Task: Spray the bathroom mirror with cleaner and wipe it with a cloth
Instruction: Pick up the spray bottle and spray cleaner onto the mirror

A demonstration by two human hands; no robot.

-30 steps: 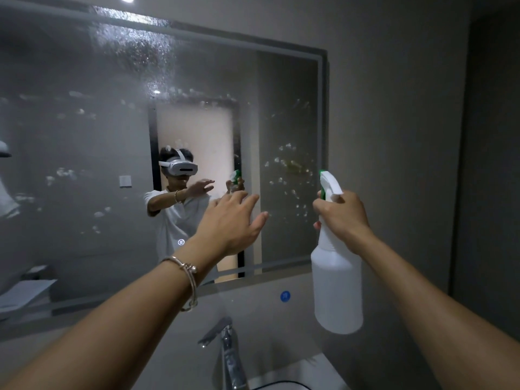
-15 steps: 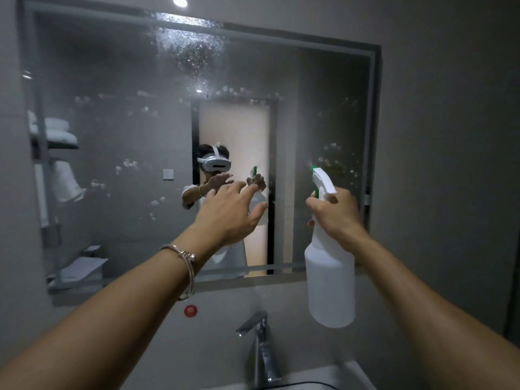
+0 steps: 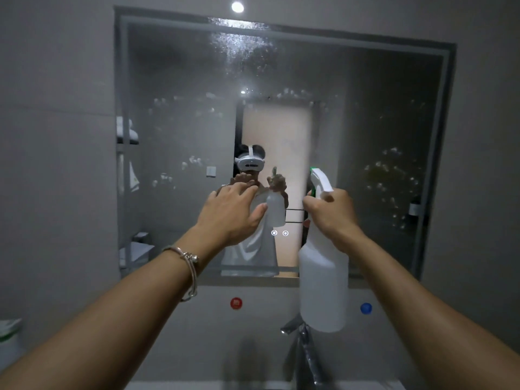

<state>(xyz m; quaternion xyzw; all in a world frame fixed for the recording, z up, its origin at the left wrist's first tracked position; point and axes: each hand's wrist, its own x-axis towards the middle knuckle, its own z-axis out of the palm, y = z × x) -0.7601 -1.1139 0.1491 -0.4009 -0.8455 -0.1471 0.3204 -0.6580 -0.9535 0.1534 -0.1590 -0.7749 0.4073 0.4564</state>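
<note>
Gripping the neck of a white spray bottle (image 3: 323, 282) just under its trigger head, the right hand (image 3: 332, 212) holds it upright in front of the lower middle of the bathroom mirror (image 3: 183, 80), with the green-tipped nozzle aimed at the glass. The bottle's body is translucent white; how much cleaner is inside cannot be told. The left hand (image 3: 230, 212) is raised beside it, palm toward the mirror, fingers spread and nearly straight, holding nothing; whether its fingertips touch the glass cannot be told. A silver bracelet (image 3: 188, 266) sits on that wrist. The mirror hangs on a grey wall and carries fine spray mist near its top centre, with scattered white foam blobs across the middle and the right side. Below its frame a red dot (image 3: 236, 303) and a blue dot (image 3: 365, 308) mark the wall, and a chrome faucet (image 3: 305, 353) stands between them, just below the bottle's base. A round ceiling light (image 3: 237, 7) glows above the mirror.
</note>
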